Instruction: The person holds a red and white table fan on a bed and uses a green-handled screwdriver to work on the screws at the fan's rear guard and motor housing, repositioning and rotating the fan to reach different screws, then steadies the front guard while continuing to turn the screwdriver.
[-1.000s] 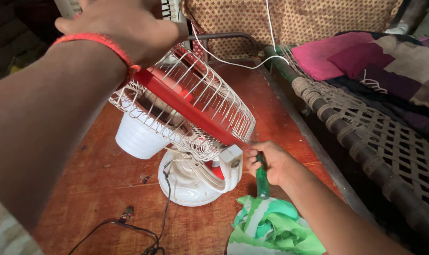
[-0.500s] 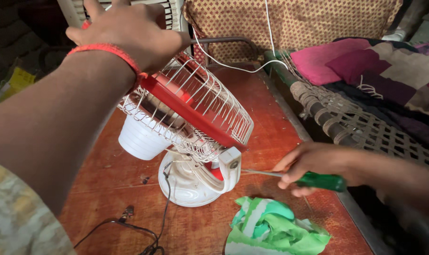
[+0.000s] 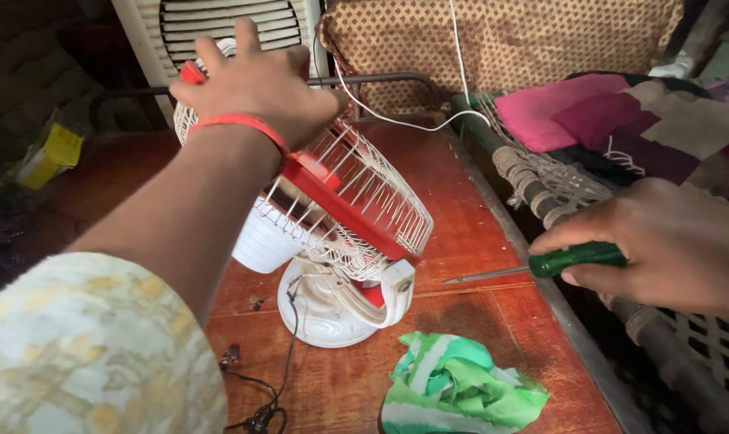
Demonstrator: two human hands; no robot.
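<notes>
Green-handled screwdriver (image 3: pixel 541 264) level, tip toward the fan (image 3: pixel 332 241)

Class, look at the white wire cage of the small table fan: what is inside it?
Inside the white wire fan cage with the red rim, only the wooden table shows through the bars. The left hand on top and the red rim hide whether blades are there.

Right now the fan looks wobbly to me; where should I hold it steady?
Grip the top rim of the table fan cage from above, where the left hand rests: the head tilts back, so the wire bars there face up.
</notes>
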